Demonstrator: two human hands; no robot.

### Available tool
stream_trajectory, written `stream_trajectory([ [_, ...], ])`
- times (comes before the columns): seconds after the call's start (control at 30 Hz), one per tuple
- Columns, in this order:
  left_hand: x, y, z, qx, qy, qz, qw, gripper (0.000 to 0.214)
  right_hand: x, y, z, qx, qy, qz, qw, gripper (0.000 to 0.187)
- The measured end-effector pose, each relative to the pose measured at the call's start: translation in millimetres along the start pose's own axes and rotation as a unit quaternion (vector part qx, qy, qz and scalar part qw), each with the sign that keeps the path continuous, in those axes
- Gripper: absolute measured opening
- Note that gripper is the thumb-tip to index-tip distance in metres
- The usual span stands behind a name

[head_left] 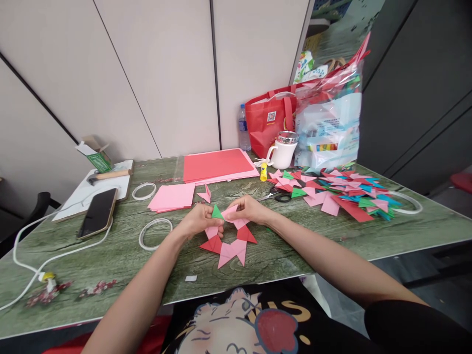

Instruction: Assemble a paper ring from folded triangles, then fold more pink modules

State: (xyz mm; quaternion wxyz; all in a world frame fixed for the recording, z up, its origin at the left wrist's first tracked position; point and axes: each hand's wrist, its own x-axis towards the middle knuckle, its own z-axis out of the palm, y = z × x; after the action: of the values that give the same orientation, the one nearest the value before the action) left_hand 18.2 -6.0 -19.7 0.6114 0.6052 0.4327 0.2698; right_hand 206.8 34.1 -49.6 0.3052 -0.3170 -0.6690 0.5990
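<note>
The left hand (201, 221) and the right hand (249, 209) were both closed on a paper ring (230, 243). The ring was made of pink and red folded bits. Both hands pinched the top of the ring, one on each side, so the rest of it lay just below the fingers, resting on the green table (110, 255). A small green triangle (217, 212) sat at the top of the ring, right by the left fingertips and between the two hands.

A stack of pink paper (172, 196) lay just past the left hand. Scissors (275, 194) lay near the right hand. A big pile of folded pieces (342, 191) was farther off to the right. A white hoop (155, 233) lay near the left wrist, and a phone (98, 212) was well apart on the left.
</note>
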Motion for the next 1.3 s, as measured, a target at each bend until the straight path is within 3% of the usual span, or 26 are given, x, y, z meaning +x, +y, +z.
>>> stream_trajectory([
  [0.3, 1, -1, -1.8, -0.011, -0.005, 0.025, 1.0, 0.028, 0, -4, 3, 0.039, -0.001, -0.001, 0.999, 0.029],
  [1.07, 2, -1, 3.8, -0.004, 0.011, 0.004, 1.0, 0.025, 3, 2, 4, 0.037, -0.011, -0.004, 0.999, 0.03],
  [1.3, 0, 5, -5.0, -0.006, 0.085, 0.061, 0.994, 0.027, 4, -8, 0, 0.006, 0.048, -0.052, 0.997, 0.028],
])
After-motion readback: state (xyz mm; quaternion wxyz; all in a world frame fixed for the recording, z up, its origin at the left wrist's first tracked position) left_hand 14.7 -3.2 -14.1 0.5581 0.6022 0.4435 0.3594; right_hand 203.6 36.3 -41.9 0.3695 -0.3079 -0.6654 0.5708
